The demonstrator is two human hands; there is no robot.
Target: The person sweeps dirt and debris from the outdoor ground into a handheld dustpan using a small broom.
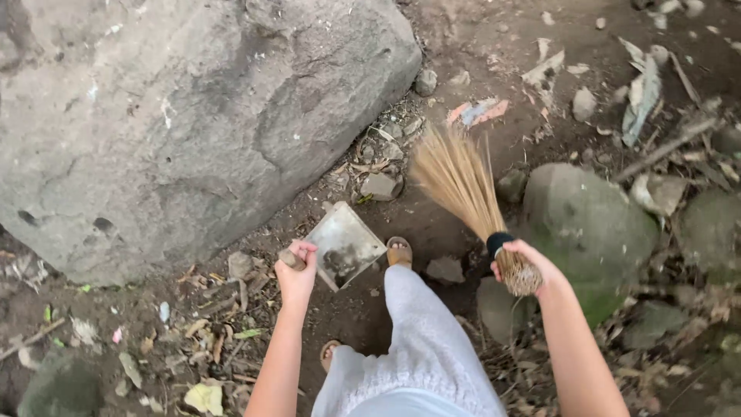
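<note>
Where seen from above, head view: bare earth path between rocks, one person standing, both arms reaching forward.
Left hand [296,266]: fingers curled tight round the short handle of a dustpan [345,245]; no gap visible between fingers and handle.
Dustpan: flat, grey metal, square, held low and tilted over the dirt, just ahead of the forward foot; a dark smear on its face, possibly soil, though the view is too small to tell.
Right hand [527,266]: fist closed round the bound base of a straw broom [461,185], just below its black binding band.
Straw broom: pale bristles fanned up and left, tips near small stones at the foot of the large boulder [177,116].
Feet: sandal [399,252] forward, just beside the dustpan; second sandal behind, partly hidden by white trousers [421,340].
Mossy rock [590,224]: rounded, just right of the broom hand.
Ground litter: dry leaves, twigs and paper scraps at both sides.
</note>
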